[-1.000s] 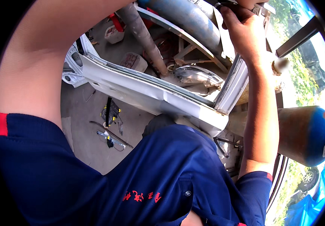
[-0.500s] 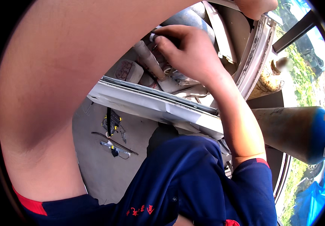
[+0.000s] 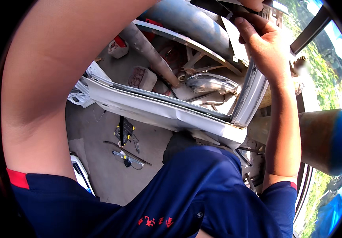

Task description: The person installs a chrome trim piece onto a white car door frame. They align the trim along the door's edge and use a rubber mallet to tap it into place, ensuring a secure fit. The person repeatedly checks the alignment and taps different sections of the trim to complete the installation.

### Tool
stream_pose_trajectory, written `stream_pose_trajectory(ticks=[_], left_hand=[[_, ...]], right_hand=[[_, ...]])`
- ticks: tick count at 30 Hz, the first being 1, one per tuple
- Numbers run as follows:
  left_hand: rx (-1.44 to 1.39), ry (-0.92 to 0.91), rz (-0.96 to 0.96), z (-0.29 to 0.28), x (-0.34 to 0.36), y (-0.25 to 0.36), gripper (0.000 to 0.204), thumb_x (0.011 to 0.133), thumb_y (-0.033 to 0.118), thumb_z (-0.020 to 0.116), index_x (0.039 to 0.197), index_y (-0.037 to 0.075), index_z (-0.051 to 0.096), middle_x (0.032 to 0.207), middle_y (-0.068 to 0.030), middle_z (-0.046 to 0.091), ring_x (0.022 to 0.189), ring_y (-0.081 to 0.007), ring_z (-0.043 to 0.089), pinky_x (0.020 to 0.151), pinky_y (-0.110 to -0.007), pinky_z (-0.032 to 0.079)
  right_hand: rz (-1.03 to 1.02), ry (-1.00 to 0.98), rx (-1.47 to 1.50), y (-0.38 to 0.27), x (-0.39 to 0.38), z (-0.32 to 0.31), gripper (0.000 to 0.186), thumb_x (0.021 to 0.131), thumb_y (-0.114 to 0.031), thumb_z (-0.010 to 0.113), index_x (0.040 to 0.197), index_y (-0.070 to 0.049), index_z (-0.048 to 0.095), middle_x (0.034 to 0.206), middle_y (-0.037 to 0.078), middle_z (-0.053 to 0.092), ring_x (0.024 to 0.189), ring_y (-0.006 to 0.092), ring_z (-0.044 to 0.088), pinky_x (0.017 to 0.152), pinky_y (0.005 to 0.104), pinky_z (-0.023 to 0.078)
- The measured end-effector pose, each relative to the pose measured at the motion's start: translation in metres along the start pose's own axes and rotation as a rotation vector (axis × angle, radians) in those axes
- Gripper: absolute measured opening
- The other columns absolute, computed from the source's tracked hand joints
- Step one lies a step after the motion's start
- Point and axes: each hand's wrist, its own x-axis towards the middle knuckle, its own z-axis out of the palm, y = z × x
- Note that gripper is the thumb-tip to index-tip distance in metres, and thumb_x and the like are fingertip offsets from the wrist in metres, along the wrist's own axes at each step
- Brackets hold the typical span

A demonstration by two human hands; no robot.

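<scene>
A silver-grey car door (image 3: 167,106) with a window frame stands before me. My right hand (image 3: 264,45) is at the upper right corner of the frame. Its thumb and fingers pinch a black strip (image 3: 214,7) with a small pale spot near the thumb. Most of the strip runs out past the top edge. My left arm reaches across from the left, and part of my left hand (image 3: 252,4) shows at the top edge beside the right. Its fingers look curled; what they grip is hidden.
Behind the door lie a big blue-grey cylinder (image 3: 190,20), a pipe (image 3: 151,51), a headlamp (image 3: 212,84) and a stained pale block (image 3: 142,78). A blue-topped gas cylinder (image 3: 323,141) stands at the right. Small parts with a black rod (image 3: 127,152) lie on the floor.
My right hand has moved right and up, from over the window opening to the frame's upper corner. My left hand has shifted a little left. The view has shifted, showing more behind the door.
</scene>
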Motion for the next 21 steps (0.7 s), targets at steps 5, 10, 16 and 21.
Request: stream_pose_trajectory(ticks=[5, 10, 16, 21], left_hand=[[-0.031, -0.298, -0.284, -0.026, 0.023, 0.024, 0.030, 0.073, 0.018, 0.069, 0.091, -0.004, 0.076, 0.089, -0.0248, 0.073, 0.085, -0.0394, 0.071, 0.076, -0.044, 0.056], [-0.026, -0.010, -0.003, -0.001, 0.002, -0.005, 0.029, 0.072, 0.017, 0.068, 0.091, -0.003, 0.076, 0.090, -0.0243, 0.074, 0.086, -0.0386, 0.071, 0.078, -0.042, 0.056], [-0.021, 0.005, -0.017, 0.002, 0.003, -0.004, 0.028, 0.072, 0.016, 0.066, 0.090, -0.004, 0.076, 0.089, -0.0246, 0.073, 0.085, -0.0376, 0.072, 0.077, -0.042, 0.056], [0.000, -0.021, -0.006, 0.004, 0.007, -0.003, 0.027, 0.073, 0.017, 0.067, 0.089, -0.004, 0.076, 0.087, -0.0243, 0.073, 0.083, -0.0379, 0.072, 0.076, -0.043, 0.056]], right_hand=[[-0.030, -0.042, -0.024, -0.007, 0.015, 0.016, 0.030, 0.097, -0.030, 0.070, 0.112, -0.004, 0.076, 0.076, 0.001, 0.068, 0.071, 0.0070, 0.058, 0.067, 0.0258, 0.047], [0.000, -0.050, -0.009, -0.022, 0.014, 0.036, 0.033, 0.098, -0.028, 0.069, 0.116, -0.001, 0.074, 0.078, 0.003, 0.070, 0.071, 0.0086, 0.060, 0.067, 0.0258, 0.049], [-0.069, -0.017, 0.016, -0.018, 0.017, 0.050, 0.033, 0.097, -0.028, 0.069, 0.114, -0.001, 0.074, 0.080, 0.005, 0.071, 0.071, 0.0103, 0.062, 0.068, 0.0265, 0.051], [-0.238, -0.002, -0.042, -0.004, 0.021, 0.062, 0.034, 0.097, -0.028, 0.068, 0.115, 0.000, 0.072, 0.094, 0.016, 0.076, 0.086, 0.0185, 0.071, 0.081, 0.0304, 0.053]])
